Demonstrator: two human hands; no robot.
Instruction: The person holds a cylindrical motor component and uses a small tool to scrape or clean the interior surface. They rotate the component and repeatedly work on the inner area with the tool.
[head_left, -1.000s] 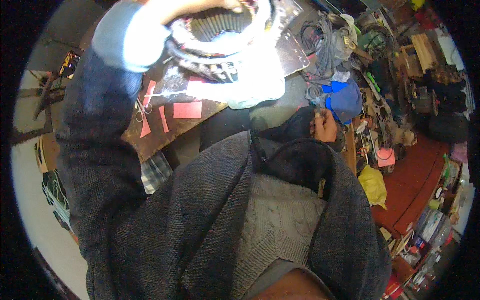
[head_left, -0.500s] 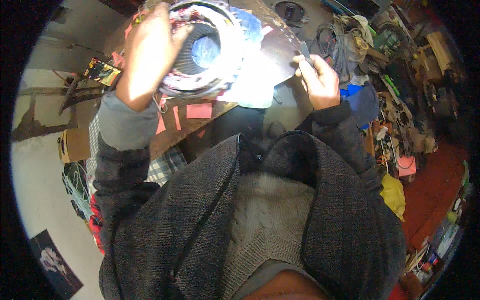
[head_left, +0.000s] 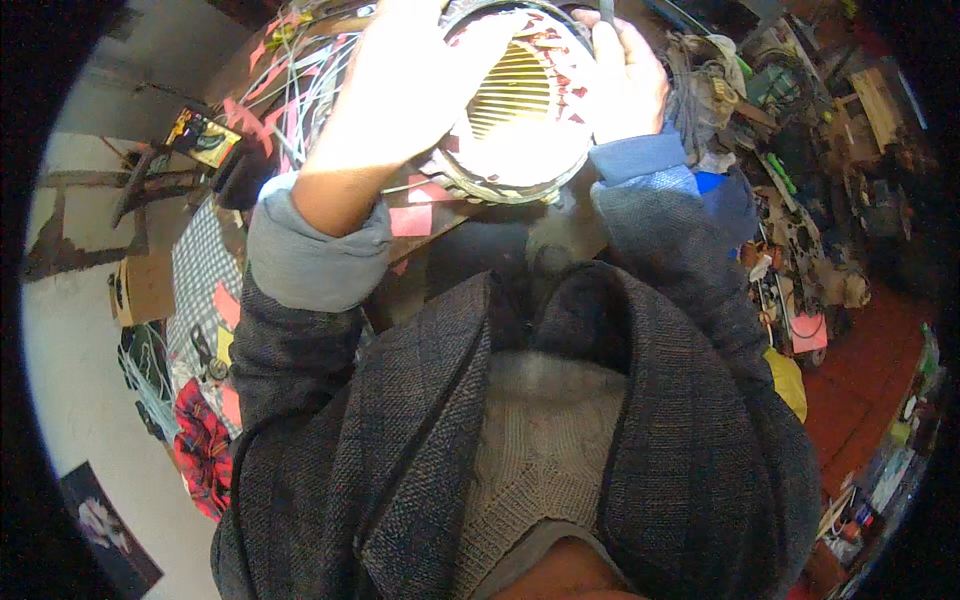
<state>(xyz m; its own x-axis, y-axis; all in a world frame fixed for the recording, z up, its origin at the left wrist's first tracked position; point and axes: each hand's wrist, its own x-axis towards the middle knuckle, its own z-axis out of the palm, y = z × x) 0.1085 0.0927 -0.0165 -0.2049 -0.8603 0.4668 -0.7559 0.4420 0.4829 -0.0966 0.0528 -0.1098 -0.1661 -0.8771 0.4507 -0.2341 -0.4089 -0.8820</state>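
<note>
Grey metal is sitting between both hands: a slotted ring (head_left: 512, 100), its near rim hanging close to the worktop (head_left: 447, 217) edge. The left hand (head_left: 412, 88) is lying over the ring's left side; how firmly it's gripping, can't tell. The right hand (head_left: 628, 85) is pinching a thin dark tool (head_left: 607, 10) by the ring's far right side, fingers curling in.

Risks, my guess: the tool could be slipping and nicking the reddish tabs (head_left: 562, 80) around the bore or the left thumb, since both hands are crowding the ring and glare is hiding edges. The ring could be tipping toward the wearer if the hands are pushing unevenly near that worktop edge. Pale strands (head_left: 290, 85), spreading out left of the left hand, could be snagging on its forearm; a pink paper piece (head_left: 410, 221), lying just right of the left cuff, could be getting brushed off.

Hard to see: bright light is bleaching the left hand and the ring's near inside. The top edge is cutting off the left fingertips and the tool's far end. Whether the tool is touching the ring isn't showing; nor is what's supporting the ring underneath.
</note>
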